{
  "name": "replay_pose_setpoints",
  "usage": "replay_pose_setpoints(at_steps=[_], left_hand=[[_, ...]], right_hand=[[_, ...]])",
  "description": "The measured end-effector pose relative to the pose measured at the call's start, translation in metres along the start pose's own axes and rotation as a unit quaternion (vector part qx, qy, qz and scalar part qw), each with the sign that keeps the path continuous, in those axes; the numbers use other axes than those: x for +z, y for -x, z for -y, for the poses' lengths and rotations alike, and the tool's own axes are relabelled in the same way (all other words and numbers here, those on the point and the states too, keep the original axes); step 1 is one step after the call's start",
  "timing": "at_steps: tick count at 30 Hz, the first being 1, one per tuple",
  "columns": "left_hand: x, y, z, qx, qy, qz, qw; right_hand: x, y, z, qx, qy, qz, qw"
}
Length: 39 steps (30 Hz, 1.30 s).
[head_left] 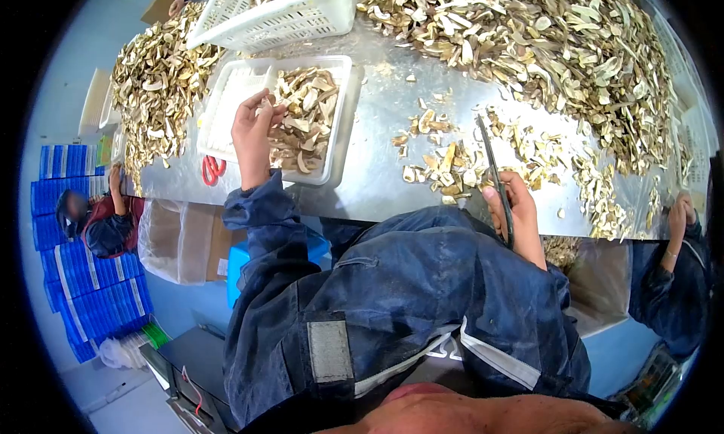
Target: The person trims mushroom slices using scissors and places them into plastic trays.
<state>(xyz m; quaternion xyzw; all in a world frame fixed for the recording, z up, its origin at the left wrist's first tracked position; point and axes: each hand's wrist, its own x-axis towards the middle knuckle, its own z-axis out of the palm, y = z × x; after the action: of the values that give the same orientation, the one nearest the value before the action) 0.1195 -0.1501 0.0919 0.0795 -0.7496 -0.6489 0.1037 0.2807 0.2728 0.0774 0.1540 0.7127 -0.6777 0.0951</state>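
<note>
My left hand (255, 128) is over a white plastic tray (343, 125), its fingers closed in a pinch; whether a small piece is between them I cannot make out. Dried mushroom slices (305, 106) fill the tray's right part. My right hand (520, 211) grips long dark scissors (491, 153) by the handle, with the narrow blades pointing away from me over the table. Beside the blades lie small cut mushroom pieces (445, 166) on the left and more pale pieces (539, 151) on the right.
A large heap of mushroom slices (543, 38) covers the back right of the metal table (381, 121). A white basket (302, 19) stands behind the tray. Red-handled scissors (213, 169) lie near the left edge. Other people (113, 223) are at both sides.
</note>
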Motion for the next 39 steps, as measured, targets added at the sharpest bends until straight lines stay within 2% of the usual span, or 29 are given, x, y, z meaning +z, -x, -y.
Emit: replay_pose_setpoints(at_steps=[1, 4, 7, 8, 9, 10, 13, 16, 18, 19, 22, 31, 34, 39], left_hand=[[-0.001, 0.000, 0.000, -0.014, -0.014, -0.007, 1.000], [0.004, 0.004, -0.004, 0.049, -0.008, -0.031, 0.998], [0.003, 0.007, -0.010, 0.017, -0.008, -0.051, 0.999], [0.004, 0.008, -0.011, 0.003, -0.009, -0.053, 0.999], [0.001, 0.005, -0.001, 0.045, -0.015, -0.050, 0.998], [0.013, 0.017, -0.017, 0.020, -0.013, -0.066, 0.998], [0.036, 0.029, -0.028, 0.068, -0.032, -0.062, 0.995], [0.071, 0.042, -0.030, 0.077, 0.068, 0.014, 0.995], [0.104, 0.064, -0.033, -0.042, 0.147, 0.122, 0.981], [0.121, 0.074, -0.030, -0.084, 0.217, 0.192, 0.954], [0.156, 0.100, -0.025, -0.167, 0.293, 0.266, 0.903], [0.195, 0.126, -0.016, -0.183, 0.317, 0.313, 0.877], [0.206, 0.132, -0.015, -0.189, 0.323, 0.298, 0.878], [0.222, 0.134, -0.010, -0.203, 0.279, 0.332, 0.878]], right_hand=[[0.000, 0.001, 0.001, -0.001, -0.003, -0.002, 1.000], [-0.001, 0.003, 0.005, 0.007, 0.004, -0.005, 1.000], [-0.003, 0.003, 0.007, 0.019, -0.009, 0.005, 1.000], [-0.005, 0.003, 0.004, 0.002, 0.010, 0.008, 1.000], [-0.007, 0.002, -0.002, -0.014, 0.031, 0.009, 0.999], [-0.008, 0.001, -0.003, -0.030, 0.052, 0.010, 0.998], [-0.003, 0.003, -0.001, -0.092, 0.067, 0.015, 0.993], [0.001, 0.000, 0.005, -0.122, 0.087, 0.045, 0.988], [0.004, 0.003, 0.023, -0.121, 0.121, 0.061, 0.983], [0.006, 0.003, 0.029, -0.105, 0.133, 0.064, 0.984], [0.007, 0.004, 0.033, -0.104, 0.138, 0.066, 0.983], [0.000, 0.002, 0.023, -0.093, 0.166, 0.065, 0.980], [-0.003, 0.005, 0.021, -0.094, 0.180, 0.052, 0.978], [-0.014, 0.011, 0.003, -0.120, 0.191, 0.020, 0.974]])
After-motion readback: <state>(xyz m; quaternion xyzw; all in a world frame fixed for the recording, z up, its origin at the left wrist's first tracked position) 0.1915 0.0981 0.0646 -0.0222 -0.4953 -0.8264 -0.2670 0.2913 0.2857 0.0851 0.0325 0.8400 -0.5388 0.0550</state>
